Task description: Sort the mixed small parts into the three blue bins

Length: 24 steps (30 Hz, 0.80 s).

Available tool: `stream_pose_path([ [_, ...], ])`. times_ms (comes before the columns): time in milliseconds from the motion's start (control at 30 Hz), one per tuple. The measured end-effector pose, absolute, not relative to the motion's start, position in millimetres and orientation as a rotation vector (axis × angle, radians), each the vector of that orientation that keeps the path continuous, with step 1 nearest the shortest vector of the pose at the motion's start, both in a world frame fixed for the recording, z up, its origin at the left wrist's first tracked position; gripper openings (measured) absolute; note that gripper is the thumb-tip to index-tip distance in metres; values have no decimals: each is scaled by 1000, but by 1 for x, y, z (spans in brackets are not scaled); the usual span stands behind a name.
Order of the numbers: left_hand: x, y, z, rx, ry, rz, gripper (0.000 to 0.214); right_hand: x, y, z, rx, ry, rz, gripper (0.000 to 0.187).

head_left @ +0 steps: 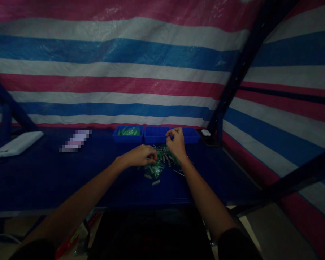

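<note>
A mixed pile of green plastic bags (156, 169) and small dark metal cylinders (156, 182) lies on the blue table (97, 180). My left hand (144, 155) is at the pile's left side, its fingers curled and closed; whatever they hold is hidden. My right hand (176, 141) is raised at the far side of the pile, in front of the blue trays. Its thumb and fingertips are pinched together, and anything between them is too small to make out. Some thin rods (178, 173) lie at the pile's right edge.
Behind the pile stand a blue tray with green bags (129, 132), a middle blue tray (155, 134) and a right blue tray (191, 134). A white device (18, 144) with a cable lies far left. A small white case (206, 133) sits back right, near a frame post (219, 128).
</note>
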State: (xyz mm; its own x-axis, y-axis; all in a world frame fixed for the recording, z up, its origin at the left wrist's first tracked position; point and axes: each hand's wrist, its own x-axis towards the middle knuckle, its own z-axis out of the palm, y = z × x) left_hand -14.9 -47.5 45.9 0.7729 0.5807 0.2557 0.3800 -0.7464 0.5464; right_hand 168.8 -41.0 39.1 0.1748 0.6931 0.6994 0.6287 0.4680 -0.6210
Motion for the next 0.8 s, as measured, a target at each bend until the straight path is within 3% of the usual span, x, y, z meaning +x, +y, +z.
stream_pose_path([
  [133, -20, -29, 58, 2326, 1013, 935, 8, 166, -39, 42, -1216, -1346, 362, 9],
  [300, -18, -14, 65, 1915, 1168, 1333, 17, 153, -40, 41, -1120, -1235, 798, 38],
  [400, -10, -15, 57, 1558, 1092, 1369, 22, 143, -42, 35, -1132, -1311, 892, 37],
  [667, -6, -22, 50, 1213, 879, 1272, 26, 154, -34, 34, -1037, -1521, 891, 21],
  [800, -7, -21, 49, 1154, 838, 1304, 20, 156, -38, 41, -1098, -1643, 599, 21],
])
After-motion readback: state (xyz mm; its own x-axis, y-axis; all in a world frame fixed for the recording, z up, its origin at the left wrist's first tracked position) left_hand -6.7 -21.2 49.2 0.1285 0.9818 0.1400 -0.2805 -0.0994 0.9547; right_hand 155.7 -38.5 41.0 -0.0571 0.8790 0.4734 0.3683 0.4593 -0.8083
